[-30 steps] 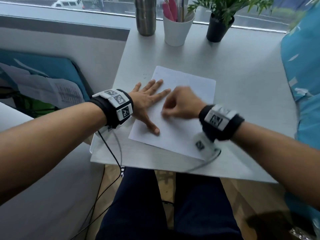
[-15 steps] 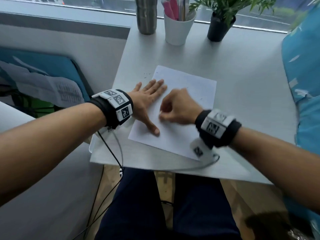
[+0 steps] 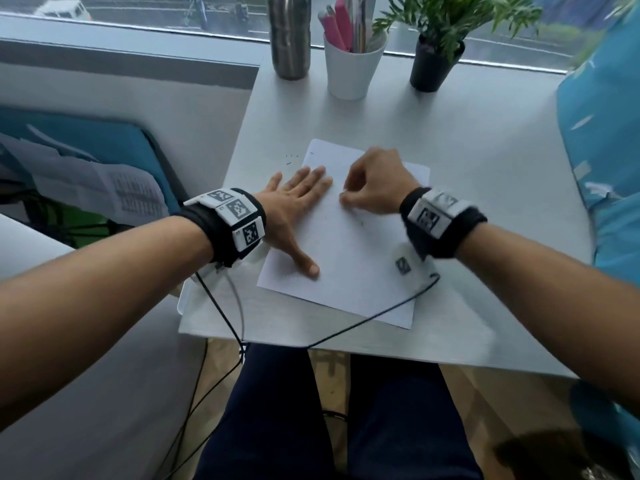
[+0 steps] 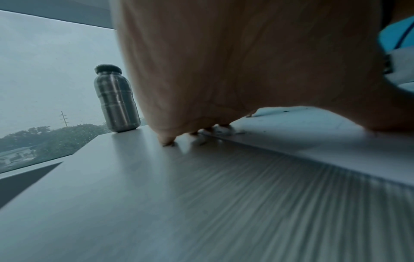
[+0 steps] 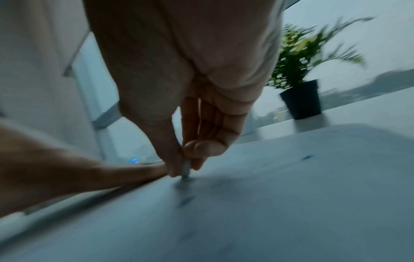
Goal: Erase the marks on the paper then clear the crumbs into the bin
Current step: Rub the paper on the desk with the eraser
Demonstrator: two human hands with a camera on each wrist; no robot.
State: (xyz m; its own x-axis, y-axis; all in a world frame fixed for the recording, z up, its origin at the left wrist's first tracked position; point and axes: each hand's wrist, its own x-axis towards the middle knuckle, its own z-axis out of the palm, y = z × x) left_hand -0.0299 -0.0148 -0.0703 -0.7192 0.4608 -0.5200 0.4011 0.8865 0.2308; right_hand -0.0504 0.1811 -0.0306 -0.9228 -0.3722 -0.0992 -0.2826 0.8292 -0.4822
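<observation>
A white sheet of paper (image 3: pixel 349 258) lies on the grey table (image 3: pixel 485 140), with small dark crumbs on it and a few more crumbs (image 3: pixel 290 160) beside its far left corner. My left hand (image 3: pixel 298 202) lies flat with straight fingers, pressing the sheet's left side; in the left wrist view its fingertips (image 4: pixel 167 140) touch the table by the paper edge (image 4: pixel 291 141). My right hand (image 3: pixel 372 188) is curled over the sheet's upper middle. In the right wrist view its thumb and fingers pinch a small eraser (image 5: pixel 186 170) whose tip touches the paper. No bin is in view.
At the table's far edge stand a steel bottle (image 3: pixel 289 36), a white cup of pens (image 3: pixel 353 64) and a potted plant (image 3: pixel 436 60). A blue cushion (image 3: pixel 602 161) borders the right side. Cables (image 3: pixel 363 322) hang from both wrists over the table's near edge.
My right hand has moved with the eraser from the sheet's middle toward its far edge. The left hand stays flat in place.
</observation>
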